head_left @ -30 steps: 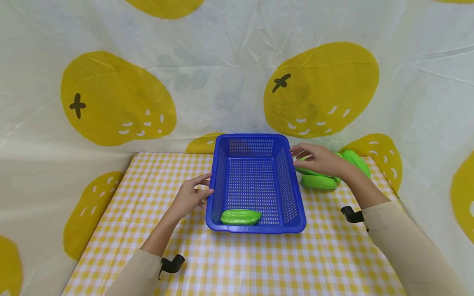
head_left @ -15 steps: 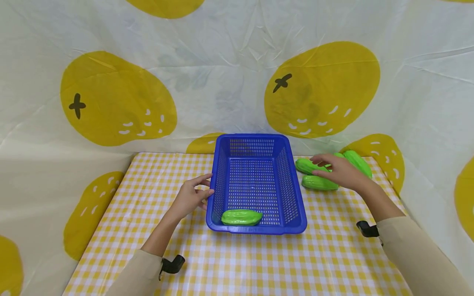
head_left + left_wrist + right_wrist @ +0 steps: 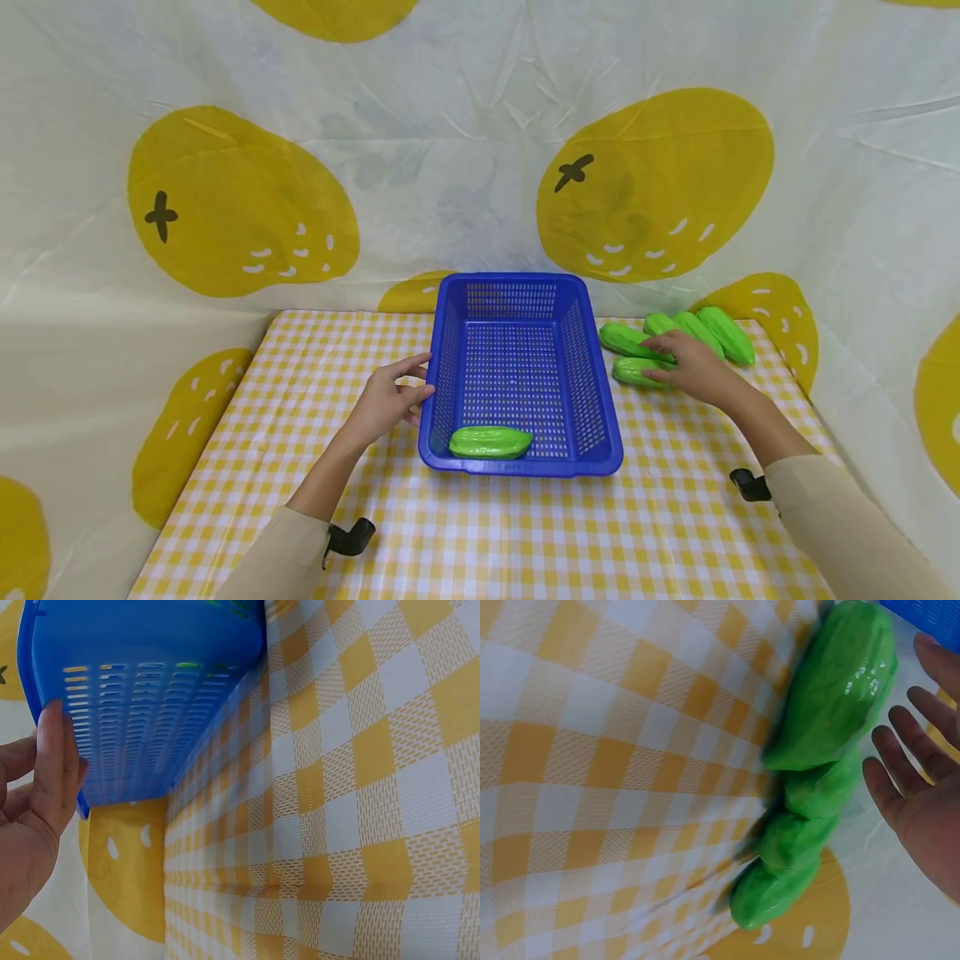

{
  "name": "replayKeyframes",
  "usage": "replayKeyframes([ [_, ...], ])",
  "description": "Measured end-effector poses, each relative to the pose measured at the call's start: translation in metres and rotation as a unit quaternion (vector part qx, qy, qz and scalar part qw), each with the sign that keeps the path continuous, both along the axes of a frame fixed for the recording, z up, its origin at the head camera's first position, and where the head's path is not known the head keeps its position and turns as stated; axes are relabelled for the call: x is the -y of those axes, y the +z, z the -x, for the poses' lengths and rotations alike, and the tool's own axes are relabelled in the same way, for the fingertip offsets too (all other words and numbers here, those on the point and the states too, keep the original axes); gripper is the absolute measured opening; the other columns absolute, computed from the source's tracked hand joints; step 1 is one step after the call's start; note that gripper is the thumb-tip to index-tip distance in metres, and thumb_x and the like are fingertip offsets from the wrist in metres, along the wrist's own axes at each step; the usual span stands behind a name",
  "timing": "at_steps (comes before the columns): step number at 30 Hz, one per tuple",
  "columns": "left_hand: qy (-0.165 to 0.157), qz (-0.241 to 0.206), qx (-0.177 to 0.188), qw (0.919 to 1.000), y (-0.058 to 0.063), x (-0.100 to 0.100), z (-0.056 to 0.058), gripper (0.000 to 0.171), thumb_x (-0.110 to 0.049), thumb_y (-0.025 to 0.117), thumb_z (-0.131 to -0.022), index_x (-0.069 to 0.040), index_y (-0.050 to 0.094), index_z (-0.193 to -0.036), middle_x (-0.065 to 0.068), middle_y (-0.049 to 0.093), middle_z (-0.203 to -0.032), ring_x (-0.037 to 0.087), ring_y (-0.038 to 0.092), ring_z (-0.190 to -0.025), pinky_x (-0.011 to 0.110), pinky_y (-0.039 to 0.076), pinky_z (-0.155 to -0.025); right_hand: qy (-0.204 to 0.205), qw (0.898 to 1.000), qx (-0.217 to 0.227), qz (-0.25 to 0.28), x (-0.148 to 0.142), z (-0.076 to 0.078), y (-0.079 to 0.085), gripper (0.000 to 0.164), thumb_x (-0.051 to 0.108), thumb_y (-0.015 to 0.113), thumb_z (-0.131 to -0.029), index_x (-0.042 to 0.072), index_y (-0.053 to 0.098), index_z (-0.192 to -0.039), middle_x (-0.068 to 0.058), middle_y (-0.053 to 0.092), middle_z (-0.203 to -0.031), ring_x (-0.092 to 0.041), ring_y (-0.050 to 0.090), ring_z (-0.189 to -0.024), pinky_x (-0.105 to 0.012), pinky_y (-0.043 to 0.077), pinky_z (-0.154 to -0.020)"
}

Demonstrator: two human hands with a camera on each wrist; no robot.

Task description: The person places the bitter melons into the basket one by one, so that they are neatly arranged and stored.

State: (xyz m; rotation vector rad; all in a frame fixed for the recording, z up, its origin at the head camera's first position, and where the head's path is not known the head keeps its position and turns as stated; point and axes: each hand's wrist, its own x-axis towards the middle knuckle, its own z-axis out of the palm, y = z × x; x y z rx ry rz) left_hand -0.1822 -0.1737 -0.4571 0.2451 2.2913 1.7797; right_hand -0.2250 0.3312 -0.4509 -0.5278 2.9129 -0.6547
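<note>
A blue slotted plastic basket [image 3: 513, 468] stands in mid-table in the head view. Inside, against its near wall, lies a long glossy green fruit-like piece [image 3: 491, 442] with lengthwise ridges. My left hand [image 3: 382, 400] touches the basket's left rim and outer wall with mostly straight fingers [image 3: 52, 739]. Several similar green pieces [image 3: 723, 335] lie to the right of the basket. Over the two nearest it, my right hand [image 3: 697, 367] hovers with fingers spread and partly covers them. The right wrist view shows a gap between its fingertips [image 3: 881, 739] and the large green piece [image 3: 840, 690].
Yellow-and-white checked cloth [image 3: 525, 533] covers the table. Close behind the basket hangs a pale curtain [image 3: 442, 192] printed with yellow fruit, which also runs along both sides. A black wrist camera [image 3: 348, 536] sits on the left sleeve, another [image 3: 750, 485] on the right.
My right hand has left the basket's right rim, moved rightward and come down over the green pieces. The left hand and the basket stay where they were.
</note>
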Motion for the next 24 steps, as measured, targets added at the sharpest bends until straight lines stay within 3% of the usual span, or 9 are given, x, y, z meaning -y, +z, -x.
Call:
replayKeyframes([
  [10, 0.0, 0.0, -0.001, 1.0, 0.0, 0.0, 0.0, 0.058, -0.005, 0.071, -0.097, -0.007, 0.052, -0.152, 0.026, 0.058, -0.127, 0.021, 0.074, -0.073, 0.044, 0.068, -0.058, 0.008, 0.998, -0.049, -0.026, -0.002, -0.003, -0.011, 0.052, 0.022, 0.084, -0.088, -0.006, 0.066, -0.128, -0.028, 0.062, -0.119, -0.046, 0.061, -0.109, -0.064, 0.055, -0.093],
  [24, -0.003, -0.002, -0.006, 1.0, 0.002, -0.002, -0.001, 0.057, -0.004, 0.07, -0.097, -0.006, 0.051, -0.152, 0.026, 0.06, -0.127, 0.02, 0.073, -0.071, 0.048, 0.068, -0.059, -0.014, 0.999, -0.027, -0.042, -0.001, -0.006, -0.024, 0.051, 0.019, 0.085, -0.087, -0.005, 0.067, -0.128, -0.027, 0.057, -0.118, -0.045, 0.058, -0.106, -0.062, 0.055, -0.088],
])
